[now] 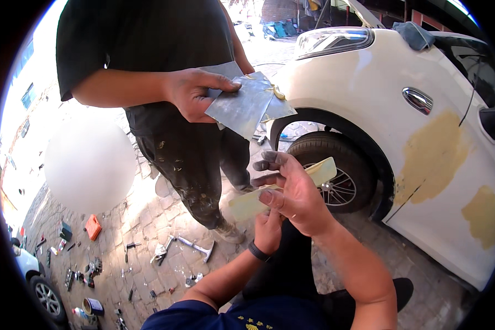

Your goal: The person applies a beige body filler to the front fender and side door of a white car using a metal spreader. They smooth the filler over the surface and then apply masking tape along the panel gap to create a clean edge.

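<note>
My left hand (268, 233), with a dark band at the wrist, pinches the lower edge of a long pale yellow-green spreader (244, 207). The spreader passes behind my right hand (300, 201) and shows beyond it on the right. My right hand is raised palm toward me, its grey-dusted fingers apart and bent, the thumb overlapping the spreader. Just beyond, another person's hand (195, 93) grips thin grey metal sheets (246, 103) with yellowish filler paste (279, 93) on their edges.
At the right stands a white car (352, 77) with beige filler patches (437, 154) and a front wheel (335, 181). The other person's dark-trousered legs (176, 165) are ahead. Tools (195, 247), an orange case (93, 227) and a can (92, 306) lie on the paving.
</note>
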The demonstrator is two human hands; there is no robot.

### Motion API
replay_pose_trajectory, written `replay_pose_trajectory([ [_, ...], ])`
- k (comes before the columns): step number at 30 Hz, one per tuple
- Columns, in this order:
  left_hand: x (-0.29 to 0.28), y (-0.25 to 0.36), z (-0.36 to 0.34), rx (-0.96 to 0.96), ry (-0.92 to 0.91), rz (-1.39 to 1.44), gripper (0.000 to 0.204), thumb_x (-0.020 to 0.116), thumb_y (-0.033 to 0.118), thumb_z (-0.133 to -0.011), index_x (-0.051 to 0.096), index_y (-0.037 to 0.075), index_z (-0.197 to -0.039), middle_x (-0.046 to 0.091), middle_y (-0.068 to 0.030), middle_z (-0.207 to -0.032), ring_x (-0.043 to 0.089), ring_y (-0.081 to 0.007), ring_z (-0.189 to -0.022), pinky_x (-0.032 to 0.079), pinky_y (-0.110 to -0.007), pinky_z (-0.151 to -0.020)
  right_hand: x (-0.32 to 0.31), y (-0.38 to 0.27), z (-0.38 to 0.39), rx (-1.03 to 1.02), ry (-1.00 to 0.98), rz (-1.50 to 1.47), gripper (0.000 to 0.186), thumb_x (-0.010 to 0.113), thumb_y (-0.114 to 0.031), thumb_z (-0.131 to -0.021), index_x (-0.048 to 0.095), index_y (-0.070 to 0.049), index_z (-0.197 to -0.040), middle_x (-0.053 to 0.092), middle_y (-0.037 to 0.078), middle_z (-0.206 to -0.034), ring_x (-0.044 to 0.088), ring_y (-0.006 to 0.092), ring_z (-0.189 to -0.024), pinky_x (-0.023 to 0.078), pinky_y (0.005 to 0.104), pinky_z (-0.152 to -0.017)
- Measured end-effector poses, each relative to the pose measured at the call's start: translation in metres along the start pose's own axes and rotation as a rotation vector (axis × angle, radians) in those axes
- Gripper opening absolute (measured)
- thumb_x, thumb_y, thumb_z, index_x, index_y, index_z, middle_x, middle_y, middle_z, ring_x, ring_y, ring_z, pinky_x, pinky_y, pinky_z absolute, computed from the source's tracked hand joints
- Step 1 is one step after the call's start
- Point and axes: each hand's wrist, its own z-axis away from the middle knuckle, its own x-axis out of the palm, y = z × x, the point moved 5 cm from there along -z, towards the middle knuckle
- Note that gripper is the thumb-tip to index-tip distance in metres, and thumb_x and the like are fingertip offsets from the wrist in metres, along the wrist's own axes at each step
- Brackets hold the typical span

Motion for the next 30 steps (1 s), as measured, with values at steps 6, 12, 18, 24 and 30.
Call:
replay_pose_trajectory([
  [6,-0.009,0.008,0.015,0.17,0.01,-0.121,0.028,0.06,0.008,-0.106,0.064,-0.006,-0.13,0.07,-0.0098,-0.126,0.065,-0.0154,-0.113,0.054,-0.031,-0.094,0.057,-0.022,-0.028,-0.145,0.361,-0.252,0.056,0.075,-0.044,-0.099,0.052,-0.008,-0.136,0.06,0.003,-0.125,0.058,0.013,-0.1,0.055,0.0343,-0.082],
  [12,-0.004,0.016,0.019,0.165,0.028,-0.032,0.026,0.063,0.005,-0.103,0.066,-0.006,-0.126,0.072,-0.0084,-0.12,0.066,-0.0153,-0.109,0.054,-0.031,-0.09,0.055,-0.049,-0.027,-0.182,0.436,-0.438,0.056,0.074,-0.047,-0.098,0.056,-0.01,-0.136,0.063,0.002,-0.126,0.059,0.0124,-0.104,0.053,0.0348,-0.082],
  [18,0.004,0.01,0.024,0.084,-0.02,0.02,0.022,0.061,0.01,-0.104,0.071,-0.007,-0.111,0.076,-0.0053,-0.102,0.069,-0.0138,-0.096,0.055,-0.032,-0.083,0.039,-0.054,-0.024,-0.218,0.423,-0.491,0.037,0.067,-0.011,-0.1,0.058,0.005,-0.132,0.068,0.007,-0.12,0.065,0.0106,-0.105,0.054,0.0277,-0.092],
  [24,0.008,0.002,0.012,0.072,-0.031,0.087,0.033,0.051,0.018,-0.113,0.063,-0.008,-0.129,0.071,-0.0137,-0.127,0.066,-0.0162,-0.114,0.053,-0.032,-0.094,-0.006,-0.075,0.009,-0.359,0.526,-0.431,0.031,0.066,-0.008,-0.098,0.062,0.003,-0.127,0.07,0.008,-0.117,0.067,0.0123,-0.102,0.055,0.0316,-0.095],
  [30,0.047,0.013,0.004,0.068,-0.183,0.203,0.037,0.047,0.022,-0.115,0.056,-0.006,-0.137,0.07,-0.019,-0.13,0.069,-0.032,-0.121,0.052,-0.044,-0.107,-0.082,-0.067,0.132,-0.365,0.746,-0.071,0.036,0.066,0.001,-0.096,0.062,0.005,-0.132,0.072,0.008,-0.117,0.063,0.0073,-0.097,0.051,0.0261,-0.087],
])
